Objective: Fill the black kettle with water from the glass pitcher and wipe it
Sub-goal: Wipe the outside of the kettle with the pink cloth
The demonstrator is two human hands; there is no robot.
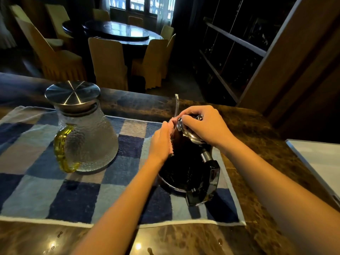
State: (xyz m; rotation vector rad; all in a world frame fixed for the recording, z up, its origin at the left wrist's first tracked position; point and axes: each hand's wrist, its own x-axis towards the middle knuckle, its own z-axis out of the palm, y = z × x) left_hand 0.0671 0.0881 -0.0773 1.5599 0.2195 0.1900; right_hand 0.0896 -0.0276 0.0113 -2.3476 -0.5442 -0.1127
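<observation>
The black kettle (184, 170) stands on the blue checked towel (73, 190), tilted slightly, its black handle (207, 183) toward me and a thin metal spout (176, 104) rising behind. My right hand (202, 124) presses down on its shiny metal lid (187, 133). My left hand (160, 142) holds a pink cloth (172, 127) against the kettle's left side, just under the lid. The glass pitcher (86, 140), textured, with a steel lid and yellow-green handle (61, 148), stands to the left on the same towel, untouched.
The towel lies on a dark marble counter (248, 129). A white tray-like surface (320, 159) sits at the right edge. Beyond the counter are covered chairs (108, 63), a round dining table (119, 32) and dark shelving (235, 45) on the right.
</observation>
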